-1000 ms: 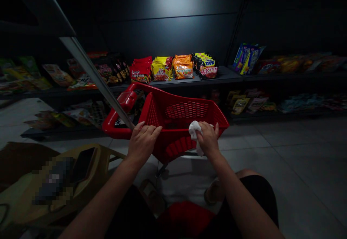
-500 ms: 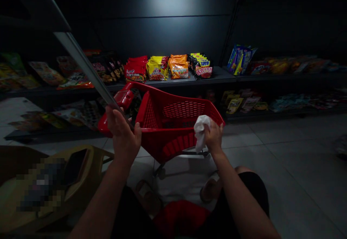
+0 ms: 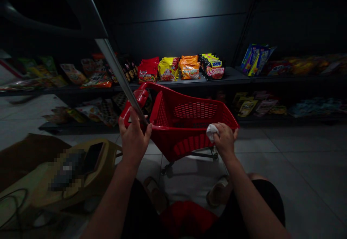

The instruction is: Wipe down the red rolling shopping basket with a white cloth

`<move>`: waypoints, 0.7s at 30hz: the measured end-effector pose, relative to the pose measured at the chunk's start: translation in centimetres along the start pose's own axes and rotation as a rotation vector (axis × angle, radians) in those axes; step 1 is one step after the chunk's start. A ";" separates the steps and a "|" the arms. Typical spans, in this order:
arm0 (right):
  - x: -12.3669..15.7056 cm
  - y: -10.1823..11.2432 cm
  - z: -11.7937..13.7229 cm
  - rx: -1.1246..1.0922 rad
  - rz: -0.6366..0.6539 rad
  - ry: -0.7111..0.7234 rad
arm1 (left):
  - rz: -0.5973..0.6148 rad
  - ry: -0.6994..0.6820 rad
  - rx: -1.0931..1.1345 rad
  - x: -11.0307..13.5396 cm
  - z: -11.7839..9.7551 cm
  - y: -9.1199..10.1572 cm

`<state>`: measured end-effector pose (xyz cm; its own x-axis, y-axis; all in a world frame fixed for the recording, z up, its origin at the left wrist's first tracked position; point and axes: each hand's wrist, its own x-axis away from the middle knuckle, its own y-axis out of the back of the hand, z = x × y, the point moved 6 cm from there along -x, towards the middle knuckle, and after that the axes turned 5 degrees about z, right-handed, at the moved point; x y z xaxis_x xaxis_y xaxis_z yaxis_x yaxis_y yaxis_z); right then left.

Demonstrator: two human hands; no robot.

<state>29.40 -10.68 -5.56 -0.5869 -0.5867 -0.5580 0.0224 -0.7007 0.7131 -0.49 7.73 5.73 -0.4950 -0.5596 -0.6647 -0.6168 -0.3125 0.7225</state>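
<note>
One wipe [image 3: 212, 131], now bunched small, pinched in right grip [image 3: 225, 141] on red basket rim [image 3: 184, 127], left grip [image 3: 134, 139] spread

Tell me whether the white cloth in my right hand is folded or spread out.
Bunched: the white cloth shows as a small wad held in your right hand, not spread out.

A crumpled white wipe [image 3: 212, 132], bunched against the near rim of a red plastic shopping cart [image 3: 195, 110], upright on small wheels.
</note>
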 end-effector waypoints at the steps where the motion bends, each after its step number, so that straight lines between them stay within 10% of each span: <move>1: 0.2 -0.4 2.0 -0.021 0.026 0.034 | -0.006 -0.005 -0.005 0.2 -0.1 -0.2; 6: 0.9 -2.3 11.2 -0.146 0.184 0.306 | -0.030 -0.055 -0.075 1.1 0.0 -1.3; 10: 0.4 -1.7 6.7 -0.090 0.181 0.305 | 0.044 -0.065 -0.137 1.2 0.2 -1.4; 15: 0.9 0.4 -1.3 0.022 -0.057 -0.032 | 0.082 -0.056 -0.164 0.8 -0.5 -1.3; 21: 1.9 -1.9 5.9 -0.043 0.122 0.277 | 0.092 -0.028 -0.115 0.4 -0.7 -2.0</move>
<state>23.46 -8.00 -5.48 -0.3349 -0.7519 -0.5678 0.1171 -0.6312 0.7667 0.95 7.60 4.12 -0.5642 -0.5684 -0.5989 -0.4951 -0.3475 0.7963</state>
